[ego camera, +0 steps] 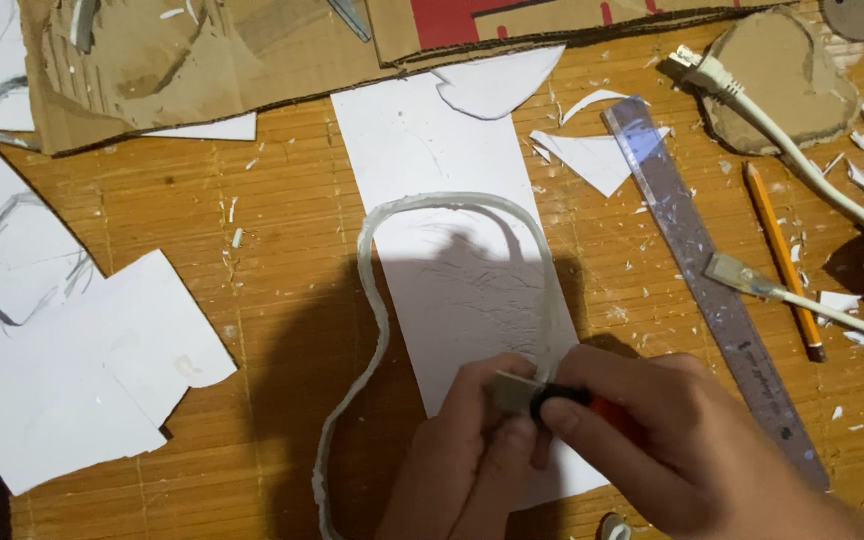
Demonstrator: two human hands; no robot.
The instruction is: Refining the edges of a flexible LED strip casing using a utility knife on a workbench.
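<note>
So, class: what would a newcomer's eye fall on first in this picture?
Two hands at bottom centre: the left hand and right hand pinch a small cutter over a white sheet. A pale looping strip curls across it; a metal ruler and pencil lie right.

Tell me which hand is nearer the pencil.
Right. The right hand lies just left of and below the pencil; the left hand sits farther left, beyond it.
</note>
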